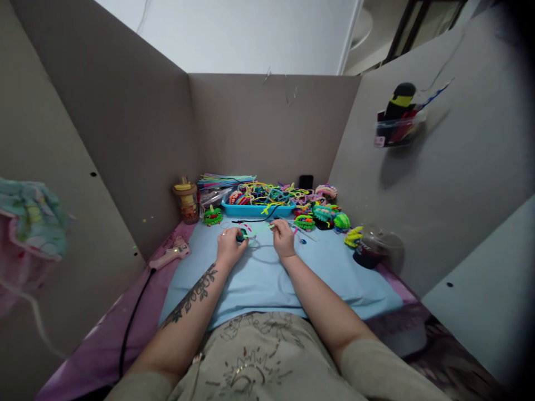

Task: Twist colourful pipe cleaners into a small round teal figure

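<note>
Above the light blue cloth point(251, 284), my left hand point(229, 246) is closed around a small dark green fuzzy piece point(241, 235), too small to make out fully. My right hand point(283, 239) pinches the end of a pale green pipe cleaner point(262, 227), which runs across the gap between both hands. Thin pale strands lie on the cloth near my fingers. Just beyond the hands are a black pipe cleaner point(246, 222) and short pink bits. A green frog-like pipe-cleaner figure point(213, 216) sits further left.
Behind the hands, a blue tray point(259, 210) holds tangled pipe cleaners. Finished-looking fuzzy figures point(324, 213) cluster right of it. A pink glue gun point(171, 253) with a black cord lies left. A lidded cup point(186, 201) and a dark cup point(370, 250) flank the workspace; panels enclose it.
</note>
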`<act>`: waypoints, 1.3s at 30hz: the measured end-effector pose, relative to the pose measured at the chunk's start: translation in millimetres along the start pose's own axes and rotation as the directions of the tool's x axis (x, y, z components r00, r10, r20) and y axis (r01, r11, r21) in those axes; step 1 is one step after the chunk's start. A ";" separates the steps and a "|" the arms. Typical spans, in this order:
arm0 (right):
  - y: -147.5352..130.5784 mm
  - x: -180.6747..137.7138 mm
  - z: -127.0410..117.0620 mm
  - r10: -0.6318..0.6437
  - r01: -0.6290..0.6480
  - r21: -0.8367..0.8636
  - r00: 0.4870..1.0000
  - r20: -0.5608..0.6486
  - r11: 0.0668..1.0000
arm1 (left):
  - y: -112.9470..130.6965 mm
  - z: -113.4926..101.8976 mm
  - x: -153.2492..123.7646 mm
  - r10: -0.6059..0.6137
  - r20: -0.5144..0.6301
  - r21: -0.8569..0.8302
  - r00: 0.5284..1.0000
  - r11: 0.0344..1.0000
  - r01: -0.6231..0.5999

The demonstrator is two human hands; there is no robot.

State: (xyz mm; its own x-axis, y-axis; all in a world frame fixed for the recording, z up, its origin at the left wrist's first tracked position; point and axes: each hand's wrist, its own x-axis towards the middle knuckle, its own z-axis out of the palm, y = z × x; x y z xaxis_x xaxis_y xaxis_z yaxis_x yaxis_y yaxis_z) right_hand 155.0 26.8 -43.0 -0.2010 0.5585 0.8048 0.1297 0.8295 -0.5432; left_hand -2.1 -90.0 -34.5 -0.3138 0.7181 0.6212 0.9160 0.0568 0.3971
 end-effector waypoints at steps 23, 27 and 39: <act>-7.4 2.4 -5.1 -0.221 0.252 -0.079 0.933 0.284 0.964 | -2.0 2.9 -0.1 0.085 0.046 -0.135 0.995 0.988 -0.078; -10.7 0.2 -2.1 -0.250 0.272 -0.015 0.903 0.348 0.962 | -3.0 4.6 -0.6 0.107 0.028 -0.136 0.994 0.985 -0.103; -19.3 -14.2 19.8 -0.171 0.201 -0.111 0.958 0.228 0.973 | 3.0 3.3 -1.8 0.119 -0.103 -0.182 0.988 0.974 -0.136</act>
State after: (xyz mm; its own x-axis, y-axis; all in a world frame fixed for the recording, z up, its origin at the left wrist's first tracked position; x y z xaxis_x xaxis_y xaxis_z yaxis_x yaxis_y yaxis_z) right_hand 136.1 2.8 -48.7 -0.4362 0.3920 0.8100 0.1940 0.9199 -0.3407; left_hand 2.1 -88.8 -36.7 -0.2270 0.6447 0.7299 0.8893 -0.1683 0.4253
